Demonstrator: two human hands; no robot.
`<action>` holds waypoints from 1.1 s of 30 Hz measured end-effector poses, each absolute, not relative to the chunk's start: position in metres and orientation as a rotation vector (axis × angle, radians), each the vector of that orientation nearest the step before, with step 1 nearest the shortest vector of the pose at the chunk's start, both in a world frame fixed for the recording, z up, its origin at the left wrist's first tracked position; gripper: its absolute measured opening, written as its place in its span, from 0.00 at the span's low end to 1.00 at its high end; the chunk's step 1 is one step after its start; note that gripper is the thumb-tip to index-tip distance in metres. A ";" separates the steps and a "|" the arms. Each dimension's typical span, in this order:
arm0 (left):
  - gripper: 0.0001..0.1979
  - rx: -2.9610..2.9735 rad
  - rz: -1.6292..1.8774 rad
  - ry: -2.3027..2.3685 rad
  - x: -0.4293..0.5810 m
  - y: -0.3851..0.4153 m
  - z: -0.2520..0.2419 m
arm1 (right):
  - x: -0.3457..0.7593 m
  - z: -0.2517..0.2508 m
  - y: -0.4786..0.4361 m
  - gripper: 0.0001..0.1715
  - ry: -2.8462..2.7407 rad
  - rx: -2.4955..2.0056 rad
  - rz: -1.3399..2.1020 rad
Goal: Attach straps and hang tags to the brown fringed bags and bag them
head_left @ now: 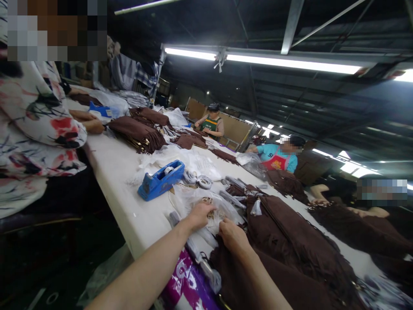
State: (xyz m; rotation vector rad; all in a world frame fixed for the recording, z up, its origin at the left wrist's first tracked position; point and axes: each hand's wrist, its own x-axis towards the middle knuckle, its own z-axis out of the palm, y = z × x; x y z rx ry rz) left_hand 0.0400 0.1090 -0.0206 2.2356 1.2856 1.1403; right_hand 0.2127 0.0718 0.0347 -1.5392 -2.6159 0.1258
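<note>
A clear plastic bag (230,206) with small gold-coloured metal pieces (207,200) in it lies in front of me. My left hand (200,216) is at the bag's opening, its fingers bent down over the metal pieces. What lies between those fingertips is too small to make out. Close by on the right, my right hand (235,237) has its fingers curled at the bag's near edge and seems to pinch the plastic. Beneath my right wrist spreads a dark brown fringed suede-like piece (274,275). Grey wrapped strips (196,249) run below my left hand.
A blue tape dispenser (163,178) stands beyond my left hand. More brown fringed pieces (138,131) are stacked along the white table (119,189). At the left, a person in a flowered sleeve (58,112) works; other people (279,157) work across the table. Purple printed plastic (190,280) hangs nearest me.
</note>
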 end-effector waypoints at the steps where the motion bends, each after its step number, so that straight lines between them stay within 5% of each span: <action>1: 0.30 2.234 1.140 1.288 0.040 0.109 -0.021 | 0.214 0.034 0.073 0.06 -2.596 -1.537 0.161; 6: 0.31 2.181 1.183 1.340 0.041 0.105 -0.018 | 0.232 0.062 0.085 0.07 -2.423 -1.428 0.424; 13: 0.25 2.095 1.247 1.390 0.041 0.102 -0.011 | 0.233 0.108 0.088 0.23 -1.939 -1.330 0.828; 33: 0.33 1.755 1.275 0.893 0.052 0.103 0.002 | 0.212 0.159 0.098 0.19 -1.508 -1.124 1.201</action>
